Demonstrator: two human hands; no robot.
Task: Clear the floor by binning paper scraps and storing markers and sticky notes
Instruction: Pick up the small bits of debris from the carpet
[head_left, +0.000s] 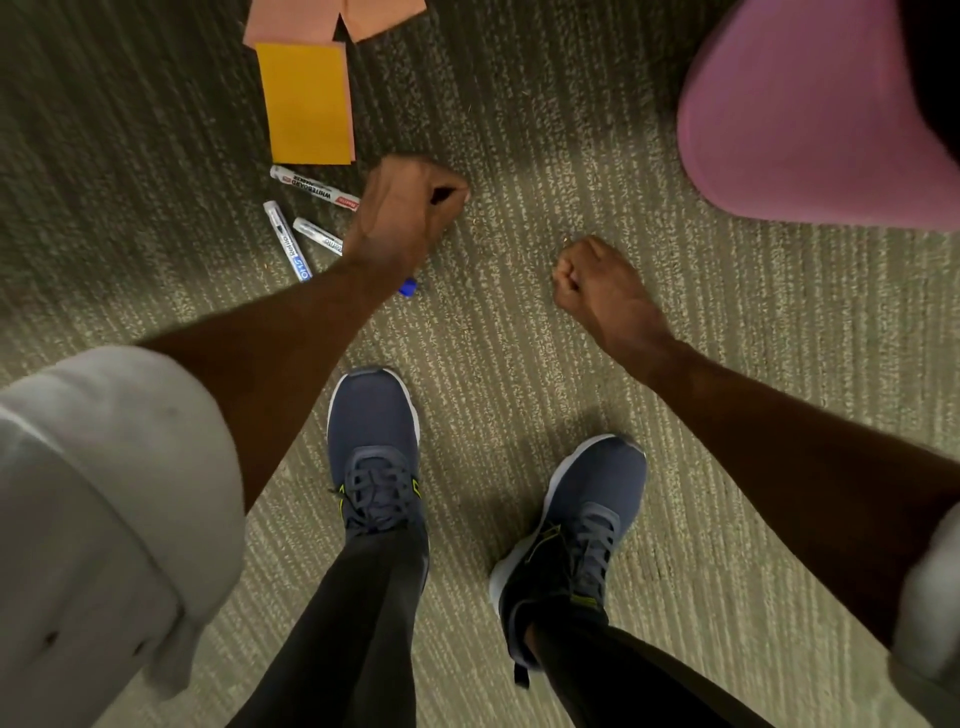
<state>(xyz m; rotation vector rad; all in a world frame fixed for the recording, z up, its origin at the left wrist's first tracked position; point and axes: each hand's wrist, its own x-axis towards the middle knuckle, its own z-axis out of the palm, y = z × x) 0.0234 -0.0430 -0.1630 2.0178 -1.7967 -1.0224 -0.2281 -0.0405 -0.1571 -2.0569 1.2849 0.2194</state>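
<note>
On the carpet at the left, three markers and sticky notes lie unstored, so much work is left. Left hand and right hand are curled fists, holding nothing I can see.

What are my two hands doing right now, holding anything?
Left hand: closed fist, nothing visible in it.
Right hand: closed fist, nothing visible in it.
</note>
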